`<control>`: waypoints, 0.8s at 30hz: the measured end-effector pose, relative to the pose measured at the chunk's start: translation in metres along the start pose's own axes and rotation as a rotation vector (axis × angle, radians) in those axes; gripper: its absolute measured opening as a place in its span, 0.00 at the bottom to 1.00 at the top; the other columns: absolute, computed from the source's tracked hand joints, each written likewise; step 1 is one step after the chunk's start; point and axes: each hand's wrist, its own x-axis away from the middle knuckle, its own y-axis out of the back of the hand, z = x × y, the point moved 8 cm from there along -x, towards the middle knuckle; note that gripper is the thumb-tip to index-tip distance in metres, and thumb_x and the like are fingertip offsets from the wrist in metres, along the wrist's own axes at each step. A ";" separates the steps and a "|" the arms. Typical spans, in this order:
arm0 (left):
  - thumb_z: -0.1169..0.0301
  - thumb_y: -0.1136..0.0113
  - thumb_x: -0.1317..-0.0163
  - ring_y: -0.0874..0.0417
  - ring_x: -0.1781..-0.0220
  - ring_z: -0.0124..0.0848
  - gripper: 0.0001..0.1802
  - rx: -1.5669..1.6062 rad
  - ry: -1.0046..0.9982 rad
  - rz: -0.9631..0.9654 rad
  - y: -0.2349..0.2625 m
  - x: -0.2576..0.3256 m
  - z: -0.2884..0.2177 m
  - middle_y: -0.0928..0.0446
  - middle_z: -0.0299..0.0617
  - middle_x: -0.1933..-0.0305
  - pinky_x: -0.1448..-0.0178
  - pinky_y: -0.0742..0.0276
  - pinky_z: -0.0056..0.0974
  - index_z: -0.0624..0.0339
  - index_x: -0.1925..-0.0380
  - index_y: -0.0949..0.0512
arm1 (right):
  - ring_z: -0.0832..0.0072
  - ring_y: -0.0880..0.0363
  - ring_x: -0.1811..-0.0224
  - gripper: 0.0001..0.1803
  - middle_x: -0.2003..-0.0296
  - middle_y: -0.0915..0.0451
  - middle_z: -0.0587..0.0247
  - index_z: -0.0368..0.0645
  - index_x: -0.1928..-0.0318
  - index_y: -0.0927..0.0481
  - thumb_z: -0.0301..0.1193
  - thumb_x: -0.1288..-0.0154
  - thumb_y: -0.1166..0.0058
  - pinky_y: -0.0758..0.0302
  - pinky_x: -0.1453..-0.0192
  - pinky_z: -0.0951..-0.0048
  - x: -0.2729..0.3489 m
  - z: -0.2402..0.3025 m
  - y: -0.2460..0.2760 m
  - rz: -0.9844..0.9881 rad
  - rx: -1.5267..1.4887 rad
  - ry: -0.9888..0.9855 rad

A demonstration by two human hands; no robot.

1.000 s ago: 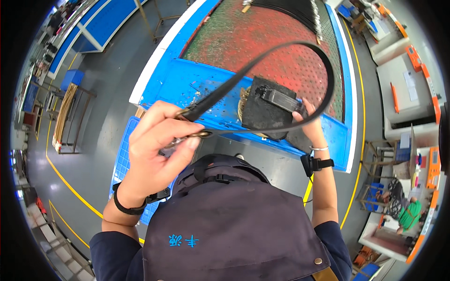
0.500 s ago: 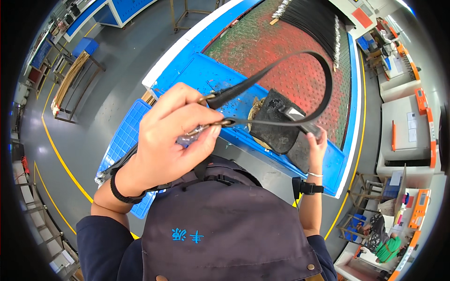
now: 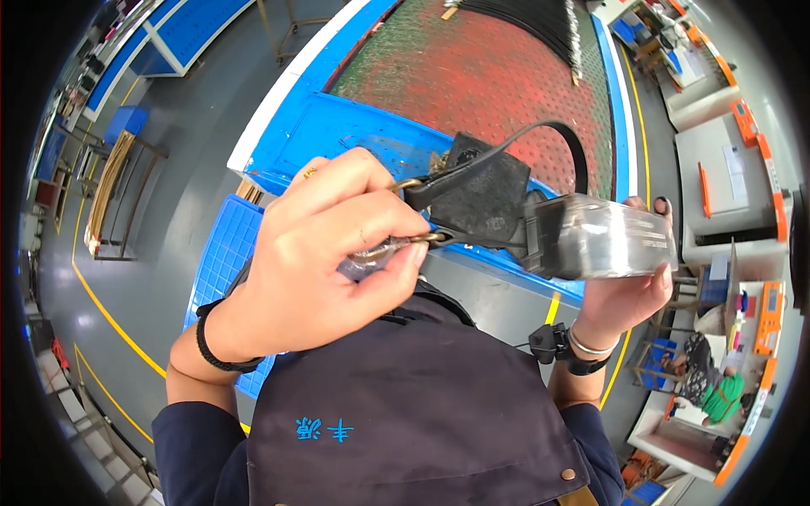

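Note:
My left hand [image 3: 337, 244] is closed around the ends of a black strap [image 3: 548, 126], pinching them near their brass-coloured metal fittings. Something wrapped in clear plastic [image 3: 369, 259] shows between its fingers. From there the strap arches to the right in a loop. My right hand [image 3: 629, 291] grips a boxy, shiny grey tool [image 3: 607, 239] with a dark end, its kind unclear. That dark end is close to the lower run of the strap; I cannot tell whether they touch. Behind the strap, a worn black pad [image 3: 481, 190] lies at the table's near edge.
A blue-edged worktable [image 3: 325, 126] with a red and green studded surface [image 3: 472, 76] stands ahead. A bundle of black straps [image 3: 531, 25] lies at its far end. On the left are a blue grid tray [image 3: 224, 253] and a rack [image 3: 118, 185]. White workstations [image 3: 717, 185] line the right.
My right hand has come up and nearer with the grey tool, from beside the black pad to the strap. The strap loop has sunk lower, and my left hand has shifted slightly right.

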 end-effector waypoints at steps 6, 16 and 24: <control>0.81 0.37 0.62 0.29 0.72 0.32 0.10 -0.023 -0.075 0.046 -0.005 -0.005 -0.012 0.30 0.41 0.74 0.68 0.35 0.32 0.64 0.75 0.21 | 0.60 0.28 0.50 0.43 0.55 0.29 0.42 0.37 0.41 0.42 0.46 0.55 0.42 0.30 0.47 0.63 0.008 0.001 -0.023 0.011 0.091 -0.003; 0.80 0.36 0.63 0.29 0.72 0.32 0.10 -0.040 -0.113 0.033 -0.004 -0.002 -0.013 0.29 0.40 0.75 0.66 0.37 0.34 0.62 0.75 0.21 | 0.60 0.27 0.51 0.43 0.55 0.29 0.45 0.38 0.42 0.41 0.46 0.56 0.42 0.29 0.48 0.63 0.008 -0.002 -0.024 0.006 0.144 -0.006; 0.80 0.37 0.63 0.29 0.73 0.32 0.09 -0.015 -0.113 0.049 -0.005 -0.007 -0.010 0.29 0.40 0.76 0.65 0.38 0.34 0.62 0.76 0.21 | 0.61 0.26 0.53 0.44 0.57 0.29 0.46 0.39 0.42 0.40 0.47 0.58 0.41 0.28 0.50 0.64 0.006 0.003 -0.027 -0.006 0.181 0.029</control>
